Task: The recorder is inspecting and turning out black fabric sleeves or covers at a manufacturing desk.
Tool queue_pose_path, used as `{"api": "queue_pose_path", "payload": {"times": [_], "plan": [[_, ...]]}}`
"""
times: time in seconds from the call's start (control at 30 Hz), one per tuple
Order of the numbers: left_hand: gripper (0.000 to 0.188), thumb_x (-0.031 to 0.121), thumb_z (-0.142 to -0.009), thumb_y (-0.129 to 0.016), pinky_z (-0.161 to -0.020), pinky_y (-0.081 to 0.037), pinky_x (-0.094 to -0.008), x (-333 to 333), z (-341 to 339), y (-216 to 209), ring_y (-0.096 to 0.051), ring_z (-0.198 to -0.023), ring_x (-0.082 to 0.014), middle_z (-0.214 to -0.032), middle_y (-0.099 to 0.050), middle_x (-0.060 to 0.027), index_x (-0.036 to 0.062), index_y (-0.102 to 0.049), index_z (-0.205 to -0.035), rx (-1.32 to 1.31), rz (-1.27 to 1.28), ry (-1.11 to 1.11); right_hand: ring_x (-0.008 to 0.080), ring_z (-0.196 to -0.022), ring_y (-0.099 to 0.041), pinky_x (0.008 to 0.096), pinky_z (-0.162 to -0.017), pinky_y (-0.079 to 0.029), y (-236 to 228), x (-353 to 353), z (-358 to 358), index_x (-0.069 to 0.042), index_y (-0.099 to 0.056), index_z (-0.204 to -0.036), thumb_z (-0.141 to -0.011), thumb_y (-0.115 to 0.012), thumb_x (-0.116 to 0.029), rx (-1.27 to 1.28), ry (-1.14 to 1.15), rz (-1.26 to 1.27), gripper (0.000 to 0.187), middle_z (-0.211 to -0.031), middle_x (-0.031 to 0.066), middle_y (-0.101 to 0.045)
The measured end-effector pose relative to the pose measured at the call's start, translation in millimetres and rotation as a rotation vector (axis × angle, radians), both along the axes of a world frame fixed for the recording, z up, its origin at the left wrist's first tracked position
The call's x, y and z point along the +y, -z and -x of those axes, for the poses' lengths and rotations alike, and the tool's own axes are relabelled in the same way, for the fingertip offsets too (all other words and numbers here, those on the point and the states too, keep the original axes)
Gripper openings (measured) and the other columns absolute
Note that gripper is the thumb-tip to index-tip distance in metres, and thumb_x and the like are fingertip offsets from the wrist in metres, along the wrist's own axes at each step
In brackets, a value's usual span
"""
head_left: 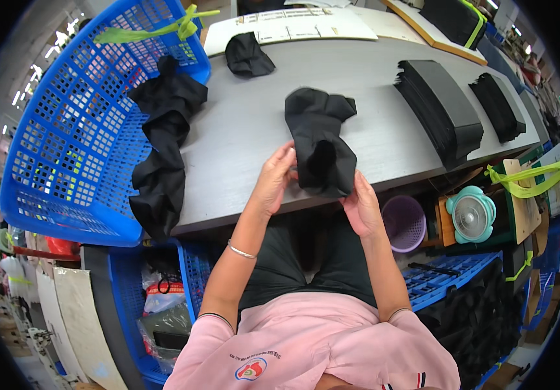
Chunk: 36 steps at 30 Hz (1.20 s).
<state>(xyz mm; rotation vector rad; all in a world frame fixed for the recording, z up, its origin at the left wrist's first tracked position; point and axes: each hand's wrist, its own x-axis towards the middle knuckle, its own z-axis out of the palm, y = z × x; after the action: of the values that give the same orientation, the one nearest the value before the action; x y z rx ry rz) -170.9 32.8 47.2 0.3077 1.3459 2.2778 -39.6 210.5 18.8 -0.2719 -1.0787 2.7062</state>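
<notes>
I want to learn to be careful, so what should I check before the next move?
1. Left hand at the left edge of the black cloth piece: ok.
2. Right hand at its near right edge: ok.
3. Firm grip: cannot tell, the contact is partly hidden.
4. Black cloth pile all inside the blue basket: not ok, it spills past the rim.
5. Larger dark stack apart from the black cloth piece: ok.

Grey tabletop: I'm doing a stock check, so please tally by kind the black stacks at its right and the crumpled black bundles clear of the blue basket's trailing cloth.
Stacks of flat black pieces: 2
Crumpled black fabric bundles: 2, one between left hand and right hand, one farther back
Total: 4
</notes>
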Motion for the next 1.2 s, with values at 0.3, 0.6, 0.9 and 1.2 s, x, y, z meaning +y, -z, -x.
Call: {"api": "queue_pose_path", "payload": {"times": [0.3,0.6,0.9,1.2], "plan": [[0.037,0.030,-0.101,-0.056,-0.072,-0.051,-0.0273,3,-18,12,-0.064,-0.090,-0.0148,-0.112,-0.069,-0.0047,0.0057,-0.059,-0.128,-0.269,-0.373,0.350,0.0242,-0.138,-0.044,0.0465,-0.117,-0.033,-15,15,-14,-0.011,-0.045,-0.146,-0.100,-0.054,-0.044,0.112,-0.148,0.430,0.058,-0.148,0.0070,-0.049],[0.025,0.030,-0.098,-0.064,-0.091,-0.051,-0.0335,1,-28,0,-0.065,-0.100,-0.0155,-0.109,-0.070,-0.0015,0.0110,-0.066,-0.113,-0.386,-0.377,0.273,0.0219,-0.122,-0.059,0.0411,-0.105,-0.045,-15,32,-17,-0.006,-0.056,-0.135,-0.101,-0.055,-0.030,-0.001,-0.122,0.277,0.041,-0.131,0.0072,-0.063],[0.030,0.012,-0.090,-0.071,-0.087,-0.053,-0.0344,1,-29,8,-0.066,-0.102,-0.0141,-0.109,-0.070,-0.0022,0.0073,-0.064,-0.119,-0.266,-0.189,0.459,0.0176,-0.105,-0.068,0.0329,-0.095,-0.052,-26,37,-27,-0.001,-0.063,-0.123,-0.098,-0.062,-0.028,-0.054,-0.228,0.284,0.036,-0.115,0.0083,-0.070],[0.049,0.028,-0.086,-0.077,-0.101,-0.049,-0.0346,-6,-41,29,-0.063,-0.114,-0.0187,-0.125,-0.066,-0.0055,0.0065,-0.060,-0.127,-0.451,-0.359,0.293,0.0214,-0.110,-0.066,0.0363,-0.099,-0.051,11,29,-36,0.000,-0.057,-0.131,-0.095,-0.065,-0.029,0.051,-0.301,0.321,0.047,-0.122,0.0103,-0.068]]}}
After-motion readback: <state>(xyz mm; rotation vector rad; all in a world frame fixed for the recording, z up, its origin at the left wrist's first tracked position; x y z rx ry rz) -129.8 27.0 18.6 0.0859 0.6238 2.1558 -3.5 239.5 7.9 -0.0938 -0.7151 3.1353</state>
